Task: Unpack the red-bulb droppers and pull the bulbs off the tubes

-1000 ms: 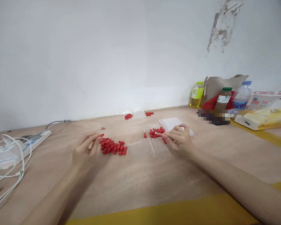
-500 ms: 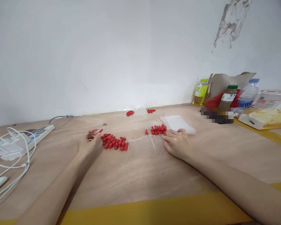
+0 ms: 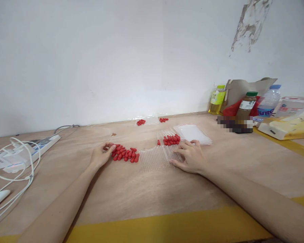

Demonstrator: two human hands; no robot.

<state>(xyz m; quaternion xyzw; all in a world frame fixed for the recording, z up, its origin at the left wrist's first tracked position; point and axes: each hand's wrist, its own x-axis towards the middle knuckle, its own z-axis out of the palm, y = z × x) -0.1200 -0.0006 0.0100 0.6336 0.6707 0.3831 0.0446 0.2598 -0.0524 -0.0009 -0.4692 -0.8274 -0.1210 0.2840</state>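
Observation:
My left hand (image 3: 102,154) is at the left end of a loose pile of red rubber dropper bulbs (image 3: 125,153), thumb and fingers pinched on a bulb at the pile's edge. Right of that pile lies a row of thin clear tubes (image 3: 152,160), side by side. My right hand (image 3: 191,158) rests over the row's right end, thumb and fingers apart, palm down; nothing shows in its grip. Just beyond its fingertips, a second cluster of red bulbs (image 3: 171,139) sits on the ends of more clear tubes, with a single bulb (image 3: 158,142) to its left.
Clear plastic bags (image 3: 192,132) lie behind my right hand. Near the wall are small groups of red bulbs (image 3: 141,122) on clear plastic. A power strip (image 3: 44,148) with white cables is at left. Bottles (image 3: 247,106), a grey bag (image 3: 235,89) and a tissue pack (image 3: 286,128) stand at right.
My left hand has moved right with its red bulb, up against the pile. My right hand's thumb has swung nearer to me and the fingers have spread over the tubes.

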